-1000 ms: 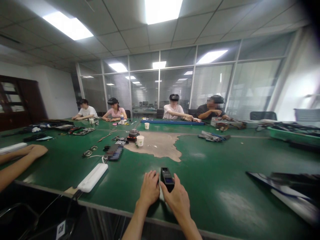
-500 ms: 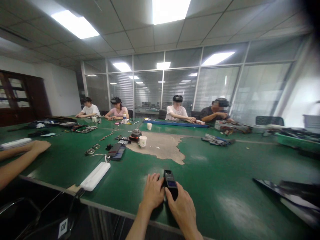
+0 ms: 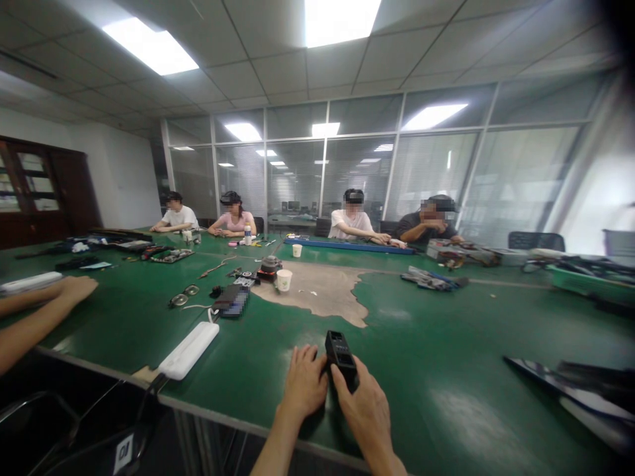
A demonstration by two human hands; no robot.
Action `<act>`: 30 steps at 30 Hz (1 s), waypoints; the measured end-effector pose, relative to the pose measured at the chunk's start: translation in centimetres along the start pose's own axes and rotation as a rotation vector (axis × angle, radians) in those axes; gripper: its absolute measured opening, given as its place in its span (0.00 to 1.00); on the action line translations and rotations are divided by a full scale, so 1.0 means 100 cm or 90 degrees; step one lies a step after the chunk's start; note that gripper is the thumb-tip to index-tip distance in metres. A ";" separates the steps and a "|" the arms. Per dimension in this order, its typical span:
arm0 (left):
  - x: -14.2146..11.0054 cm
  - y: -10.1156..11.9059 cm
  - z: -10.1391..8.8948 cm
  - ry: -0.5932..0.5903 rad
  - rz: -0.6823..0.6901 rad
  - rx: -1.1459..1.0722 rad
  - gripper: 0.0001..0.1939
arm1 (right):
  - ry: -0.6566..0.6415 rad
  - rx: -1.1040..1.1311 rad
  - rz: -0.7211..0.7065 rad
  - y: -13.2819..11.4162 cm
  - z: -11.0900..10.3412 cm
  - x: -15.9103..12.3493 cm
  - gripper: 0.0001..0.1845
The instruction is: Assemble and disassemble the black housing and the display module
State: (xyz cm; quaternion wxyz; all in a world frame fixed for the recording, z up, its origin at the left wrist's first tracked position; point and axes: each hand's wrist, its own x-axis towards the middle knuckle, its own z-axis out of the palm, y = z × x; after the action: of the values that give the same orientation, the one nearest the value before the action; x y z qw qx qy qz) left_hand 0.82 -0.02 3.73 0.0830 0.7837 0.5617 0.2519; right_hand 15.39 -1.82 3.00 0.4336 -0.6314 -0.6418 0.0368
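Note:
A black oblong device (image 3: 340, 350), with recesses in its upper face, is near the table's front edge. My right hand (image 3: 366, 403) is closed around its right side and near end, the thumb on top. On the device's left rests my left hand (image 3: 306, 383), palm down with fingers stretched forward over the table. Its thumb side is close against the device; whether it touches cannot be made out. The underside of the device is hidden.
The green table (image 3: 421, 357) holds a white power strip (image 3: 189, 350), glasses (image 3: 183, 295), a phone (image 3: 232, 299) and a paper cup (image 3: 284, 280). Dark panels (image 3: 585, 390) lie right. A co-worker's forearms (image 3: 47, 311) rest at left; several people sit opposite.
My right hand has tilted and shifted the device slightly, so its upper face shows at a different angle. My left hand has stayed almost in place.

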 end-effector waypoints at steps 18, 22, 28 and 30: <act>0.003 0.001 0.005 0.002 0.000 0.019 0.19 | 0.039 -0.047 0.091 0.053 -0.041 0.020 0.33; 0.003 0.003 0.003 0.002 0.004 0.020 0.20 | 0.010 -0.068 0.107 0.073 -0.042 0.013 0.34; 0.003 0.005 0.000 -0.004 0.000 0.019 0.21 | -0.005 -0.090 0.123 0.074 -0.046 0.009 0.33; 0.004 0.005 0.000 -0.004 -0.001 0.019 0.21 | -0.003 -0.093 0.122 0.073 -0.047 0.009 0.32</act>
State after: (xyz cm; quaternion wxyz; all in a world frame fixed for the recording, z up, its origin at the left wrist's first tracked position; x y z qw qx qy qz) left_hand 1.29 0.14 4.08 0.0729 0.7851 0.5660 0.2409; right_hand 24.00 -1.97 2.01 0.3794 -0.7195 -0.5807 0.0326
